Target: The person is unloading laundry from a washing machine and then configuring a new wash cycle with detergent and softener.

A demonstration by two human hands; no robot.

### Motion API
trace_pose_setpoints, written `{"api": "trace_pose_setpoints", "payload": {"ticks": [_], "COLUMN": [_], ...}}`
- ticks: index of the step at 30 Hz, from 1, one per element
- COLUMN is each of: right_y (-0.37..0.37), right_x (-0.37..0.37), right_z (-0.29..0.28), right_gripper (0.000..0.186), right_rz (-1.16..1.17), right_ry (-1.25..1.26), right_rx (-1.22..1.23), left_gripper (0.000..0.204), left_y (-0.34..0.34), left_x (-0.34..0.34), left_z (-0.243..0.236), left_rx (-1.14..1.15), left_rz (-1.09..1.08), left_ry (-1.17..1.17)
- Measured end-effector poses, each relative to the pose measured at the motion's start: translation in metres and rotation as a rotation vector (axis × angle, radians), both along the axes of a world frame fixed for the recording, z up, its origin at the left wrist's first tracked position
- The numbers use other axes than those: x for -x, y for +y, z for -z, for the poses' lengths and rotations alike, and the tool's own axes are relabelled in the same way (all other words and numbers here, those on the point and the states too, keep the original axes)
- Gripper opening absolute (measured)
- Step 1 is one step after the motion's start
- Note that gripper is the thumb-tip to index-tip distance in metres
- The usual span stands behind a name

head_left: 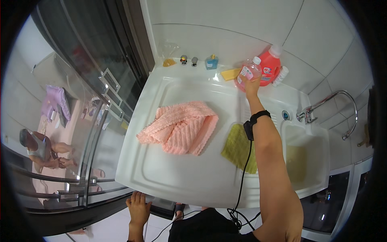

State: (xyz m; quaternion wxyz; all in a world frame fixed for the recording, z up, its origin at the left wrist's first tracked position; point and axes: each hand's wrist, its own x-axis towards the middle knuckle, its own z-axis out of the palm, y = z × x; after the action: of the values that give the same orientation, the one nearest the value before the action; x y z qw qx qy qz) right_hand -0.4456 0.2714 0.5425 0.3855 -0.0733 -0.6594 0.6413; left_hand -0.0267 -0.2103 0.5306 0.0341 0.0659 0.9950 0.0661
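Head view shows two bare hands, one at work on the back ledge of a wide white sink [181, 177]. The right hand [250, 84] grips one clear bottle of pink liquid [244, 76] with a white cap; I cannot tell whether its base is lifted. The left hand [138, 207] holds nothing, its fingers spread loosely at the sink's front edge; whether they touch it I cannot tell.

Counted along the ledge from the left are one clear bag [168, 62] with something orange-yellow inside, two small figures [184, 60], one small blue bottle [211, 62], one yellow block [230, 74] just left of the gripped bottle, one larger red jug [269, 67] right behind it, and one small white bottle [281, 76] at the end. Two cloths lie in the sink: one pink, bunched and ribbed [181, 129], and one green, flatter [240, 147].

Bare white surface surrounds the pink cloth, broadest toward the front edge; a narrower strip separates it from the green one. The right forearm crosses just beside the green cloth, with one black band [256, 119] and a cable trailing over the front edge. To its right are one deeper basin [318, 139] and one curved faucet [350, 97]. A glass door [100, 149] stands beyond the left edge.
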Motion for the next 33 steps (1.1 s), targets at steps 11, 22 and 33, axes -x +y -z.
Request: {"api": "trace_pose_setpoints", "payload": {"ticks": [11,22,33], "right_y": [0.037,0.015,-0.046], "right_x": [0.011,-0.075,-0.282], "right_z": [0.012,-0.052,-0.18], "right_gripper": [0.072,0.07,0.042], "right_rz": [-0.143,0.007,-0.459], "right_ry": [-0.017,-0.447,-0.411], "right_rx": [-0.116,-0.141,-0.021], "left_gripper": [0.054,0.058,0.046], "left_y": [0.008,-0.005,-0.029], "left_x": [0.001,-0.016,0.003], "left_z": [0.003,0.017,0.028], "left_rx": [0.002,0.066,-0.147], "left_rz": [-0.108,-0.03,-0.08], "left_ry": [-0.005,-0.052,0.087]}}
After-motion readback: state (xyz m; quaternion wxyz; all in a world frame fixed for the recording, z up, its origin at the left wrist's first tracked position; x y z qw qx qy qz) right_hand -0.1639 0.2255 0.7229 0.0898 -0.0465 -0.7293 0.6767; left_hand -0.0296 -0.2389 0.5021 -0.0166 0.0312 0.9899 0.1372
